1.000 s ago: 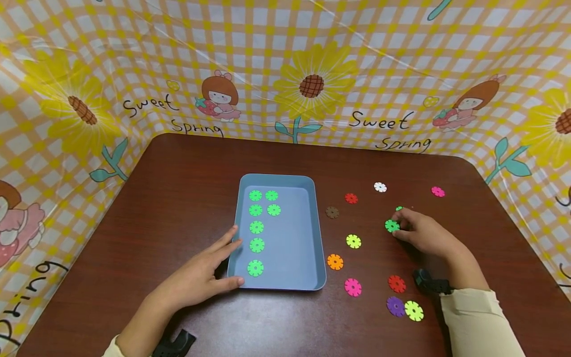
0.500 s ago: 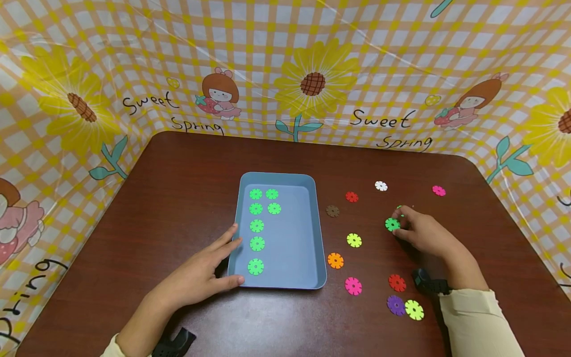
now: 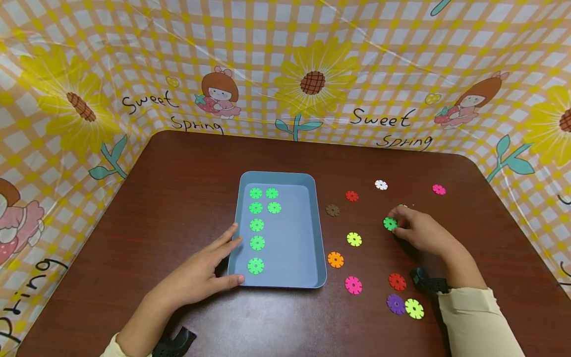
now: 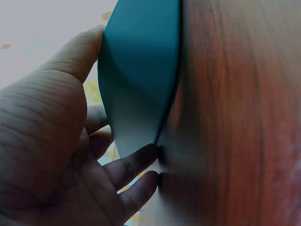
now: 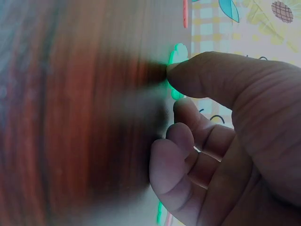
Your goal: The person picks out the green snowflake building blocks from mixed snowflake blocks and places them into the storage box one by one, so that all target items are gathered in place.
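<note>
My left hand (image 3: pixel 196 277) rests with spread fingers along the left rim of a blue-grey tray (image 3: pixel 292 238). In the left wrist view its thumb (image 4: pixel 77 54) lies at the tray's upper edge. Inside the tray are several green notched plastic discs (image 3: pixel 256 225), a column on the left and two more beside its top. Over the table on the right, my right hand (image 3: pixel 421 230) pinches a green notched disc (image 3: pixel 390 224) between thumb and fingers. Another green disc (image 3: pixel 402 206) is mostly hidden behind those fingers.
Loose notched discs lie right of the tray: brown (image 3: pixel 332 210), orange (image 3: pixel 336 260), white (image 3: pixel 381 185), purple (image 3: pixel 396 304), and several red, pink and yellow ones. A checked cloth (image 3: pixel 258 59) with printed flowers stands behind the brown table (image 3: pixel 187 168).
My right hand has shifted slightly left with the pinched green disc. The left hand keeps its place on the tray rim, and the discs in the tray stay put.
</note>
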### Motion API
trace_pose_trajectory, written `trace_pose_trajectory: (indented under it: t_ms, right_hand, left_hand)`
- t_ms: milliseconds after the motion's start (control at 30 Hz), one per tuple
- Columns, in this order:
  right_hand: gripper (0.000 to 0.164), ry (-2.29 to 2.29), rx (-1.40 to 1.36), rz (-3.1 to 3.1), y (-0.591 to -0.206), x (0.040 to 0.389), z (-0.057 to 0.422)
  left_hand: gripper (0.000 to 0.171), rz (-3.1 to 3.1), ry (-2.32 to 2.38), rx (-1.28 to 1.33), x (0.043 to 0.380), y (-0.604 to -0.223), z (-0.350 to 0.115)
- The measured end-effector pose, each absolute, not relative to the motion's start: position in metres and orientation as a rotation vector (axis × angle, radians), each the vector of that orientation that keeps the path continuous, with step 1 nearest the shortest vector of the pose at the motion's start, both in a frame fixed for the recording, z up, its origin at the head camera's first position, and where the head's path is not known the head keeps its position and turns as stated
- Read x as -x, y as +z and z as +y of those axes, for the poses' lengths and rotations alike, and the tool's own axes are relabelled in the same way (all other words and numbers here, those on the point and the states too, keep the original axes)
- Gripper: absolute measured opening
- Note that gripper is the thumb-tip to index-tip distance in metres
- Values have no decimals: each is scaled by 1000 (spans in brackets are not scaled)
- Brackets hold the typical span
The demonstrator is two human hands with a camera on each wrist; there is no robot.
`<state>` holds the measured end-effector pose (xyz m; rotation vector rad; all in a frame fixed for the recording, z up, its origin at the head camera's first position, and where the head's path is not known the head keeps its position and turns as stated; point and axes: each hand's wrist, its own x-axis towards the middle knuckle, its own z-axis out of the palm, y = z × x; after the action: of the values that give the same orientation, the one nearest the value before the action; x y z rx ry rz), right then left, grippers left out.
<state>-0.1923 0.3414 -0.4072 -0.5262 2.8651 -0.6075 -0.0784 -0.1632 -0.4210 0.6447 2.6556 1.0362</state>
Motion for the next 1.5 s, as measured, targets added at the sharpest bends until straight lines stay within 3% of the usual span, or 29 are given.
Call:
trace_pose_trajectory:
  t_ms: [1500]
  right_hand:
    - [29,-725,423,2762,-407,190,343]
  left_hand:
    - [82,2660,1028,-643,78,-419,-163]
